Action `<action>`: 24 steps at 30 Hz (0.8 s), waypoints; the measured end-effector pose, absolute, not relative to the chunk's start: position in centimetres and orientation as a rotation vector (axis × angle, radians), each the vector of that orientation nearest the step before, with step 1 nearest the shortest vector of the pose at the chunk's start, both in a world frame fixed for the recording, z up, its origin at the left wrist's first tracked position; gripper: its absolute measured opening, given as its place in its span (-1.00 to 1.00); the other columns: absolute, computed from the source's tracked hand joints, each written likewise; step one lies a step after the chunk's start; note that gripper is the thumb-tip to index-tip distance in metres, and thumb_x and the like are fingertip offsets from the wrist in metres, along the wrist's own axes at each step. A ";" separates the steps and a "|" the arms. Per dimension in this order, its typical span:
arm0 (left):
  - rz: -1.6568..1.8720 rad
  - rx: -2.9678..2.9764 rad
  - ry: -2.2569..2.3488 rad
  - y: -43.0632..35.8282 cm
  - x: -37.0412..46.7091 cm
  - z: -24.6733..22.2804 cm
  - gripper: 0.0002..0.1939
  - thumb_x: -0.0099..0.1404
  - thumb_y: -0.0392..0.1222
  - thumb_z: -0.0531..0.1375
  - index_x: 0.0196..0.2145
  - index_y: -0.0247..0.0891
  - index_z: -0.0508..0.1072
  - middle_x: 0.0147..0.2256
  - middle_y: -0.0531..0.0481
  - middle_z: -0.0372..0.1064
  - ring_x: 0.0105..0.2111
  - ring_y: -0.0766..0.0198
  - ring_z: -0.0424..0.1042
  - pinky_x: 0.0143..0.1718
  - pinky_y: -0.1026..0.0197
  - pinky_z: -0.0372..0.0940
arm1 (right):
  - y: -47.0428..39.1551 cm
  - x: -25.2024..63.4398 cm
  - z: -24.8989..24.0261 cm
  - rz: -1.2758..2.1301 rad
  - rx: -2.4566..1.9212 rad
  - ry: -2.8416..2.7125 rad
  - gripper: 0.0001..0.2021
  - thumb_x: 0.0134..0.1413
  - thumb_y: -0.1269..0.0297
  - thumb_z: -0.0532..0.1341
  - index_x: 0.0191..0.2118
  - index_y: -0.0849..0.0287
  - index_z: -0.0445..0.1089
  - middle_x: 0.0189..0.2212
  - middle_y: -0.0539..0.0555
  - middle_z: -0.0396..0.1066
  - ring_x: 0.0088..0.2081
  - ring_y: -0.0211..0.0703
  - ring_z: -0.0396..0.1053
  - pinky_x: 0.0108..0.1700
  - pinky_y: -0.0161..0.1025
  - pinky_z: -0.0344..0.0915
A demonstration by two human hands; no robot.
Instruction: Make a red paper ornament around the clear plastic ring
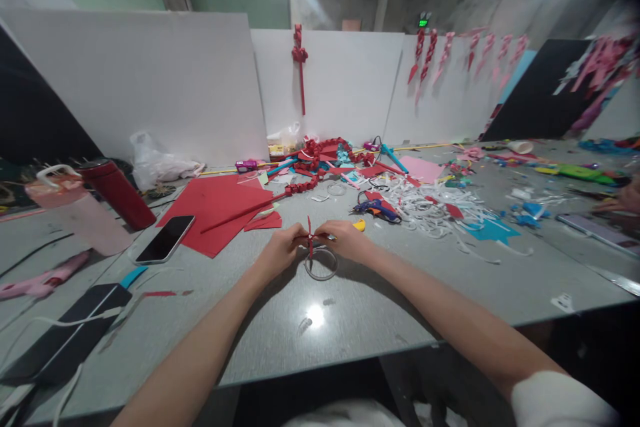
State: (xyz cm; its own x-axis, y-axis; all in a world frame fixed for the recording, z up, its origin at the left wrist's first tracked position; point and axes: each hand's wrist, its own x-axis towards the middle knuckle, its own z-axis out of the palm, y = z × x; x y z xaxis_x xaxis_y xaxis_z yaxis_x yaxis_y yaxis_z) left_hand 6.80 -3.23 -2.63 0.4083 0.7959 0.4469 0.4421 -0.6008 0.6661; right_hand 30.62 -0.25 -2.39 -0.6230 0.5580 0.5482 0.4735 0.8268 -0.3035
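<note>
My left hand [281,250] and my right hand [346,240] meet over the grey table [280,340], fingertips closed in a pinch. Between them is a small piece made of crossed red strips [310,238], one end pointing up and another down. Each hand grips one side of it. Just below, a thin greyish ring [321,276] shows, partly behind the red piece; whether it touches that piece I cannot tell. Close behind my right fingers lies a yellow-handled item [359,225], mostly hidden. Large red sheets [220,203] lie behind my left hand.
A phone [166,239], a red bottle [120,193], a pink bottle [80,210] and a black power strip [70,327] are at left. A blue glue gun [379,208] and a heap of white strips [430,203] lie right of centre. Another person's hand [627,197] is at far right.
</note>
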 end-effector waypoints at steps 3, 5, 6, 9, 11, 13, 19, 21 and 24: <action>1.043 2.250 1.078 -3.2 6.7 -2.7 -0.90 0.47 -0.22 0.13 -0.21 -0.19 0.44 -0.29 -0.02 0.60 -0.29 0.16 0.57 -0.26 0.21 0.30 | -0.5 30.5 -2.1 0.180 -0.783 -2.383 -0.90 0.40 0.36 0.30 -0.07 0.14 0.58 -0.20 0.13 0.64 -0.18 -0.07 0.59 -0.09 -0.20 0.46; 1.023 2.281 1.100 -3.1 6.6 -2.9 -0.90 0.47 -0.23 0.13 -0.21 -0.18 0.44 -0.30 -0.02 0.59 -0.32 0.16 0.56 -0.28 0.22 0.28 | -0.6 30.5 -2.1 0.180 -0.803 -2.418 -0.89 0.40 0.36 0.30 -0.04 0.15 0.57 -0.19 0.14 0.64 -0.17 -0.06 0.59 -0.09 -0.21 0.45; 1.013 2.294 1.103 -3.1 6.5 -2.9 -0.91 0.47 -0.23 0.14 -0.21 -0.18 0.45 -0.31 -0.01 0.59 -0.33 0.16 0.55 -0.29 0.22 0.27 | -0.7 30.5 -2.2 0.178 -0.809 -2.431 -0.88 0.40 0.36 0.30 -0.03 0.15 0.57 -0.17 0.15 0.64 -0.16 -0.06 0.59 -0.09 -0.21 0.44; 0.993 2.305 1.094 -3.1 6.4 -3.0 -0.91 0.46 -0.24 0.15 -0.19 -0.17 0.47 -0.33 -0.01 0.58 -0.35 0.16 0.53 -0.31 0.22 0.26 | -0.5 30.4 -2.4 0.180 -0.806 -2.450 -0.85 0.43 0.32 0.29 0.01 0.14 0.57 -0.13 0.16 0.66 -0.13 -0.03 0.61 -0.08 -0.20 0.45; 0.986 2.308 1.099 -3.1 6.4 -3.0 -0.90 0.46 -0.24 0.14 -0.19 -0.17 0.48 -0.34 -0.01 0.58 -0.36 0.15 0.53 -0.31 0.22 0.27 | -0.4 30.4 -2.5 0.176 -0.792 -2.447 -0.86 0.45 0.30 0.28 -0.01 0.12 0.59 -0.13 0.15 0.67 -0.13 -0.04 0.62 -0.06 -0.20 0.45; 0.993 2.307 1.105 -3.1 6.4 -3.0 -0.88 0.47 -0.23 0.14 -0.18 -0.18 0.49 -0.33 -0.01 0.59 -0.35 0.15 0.54 -0.30 0.21 0.27 | -0.3 30.4 -2.6 0.166 -0.785 -2.440 -0.85 0.46 0.30 0.27 -0.03 0.11 0.61 -0.14 0.14 0.67 -0.13 -0.05 0.62 -0.05 -0.21 0.46; 1.087 2.296 1.125 -3.1 6.5 -2.7 -0.87 0.47 -0.24 0.19 -0.20 -0.22 0.57 -0.32 -0.04 0.63 -0.35 0.18 0.57 -0.26 0.21 0.31 | -0.2 30.4 -2.6 0.132 -0.839 -2.430 -0.84 0.45 0.35 0.27 -0.07 0.18 0.63 -0.20 0.18 0.68 -0.20 -0.03 0.63 -0.12 -0.22 0.41; 1.089 2.305 1.124 -3.2 6.4 -2.6 -0.86 0.46 -0.26 0.19 -0.19 -0.24 0.58 -0.32 -0.04 0.63 -0.36 0.21 0.56 -0.26 0.23 0.30 | -0.3 30.3 -2.6 0.129 -0.859 -2.440 -0.85 0.45 0.36 0.27 -0.08 0.20 0.64 -0.23 0.18 0.68 -0.22 -0.04 0.62 -0.14 -0.23 0.38; 1.071 2.321 1.131 -3.1 6.4 -2.7 -0.86 0.47 -0.28 0.19 -0.18 -0.26 0.58 -0.32 -0.04 0.63 -0.36 0.22 0.56 -0.26 0.25 0.28 | -0.4 30.2 -2.5 0.155 -0.894 -2.449 -0.85 0.45 0.36 0.27 -0.07 0.19 0.64 -0.23 0.18 0.67 -0.23 -0.08 0.60 -0.16 -0.25 0.34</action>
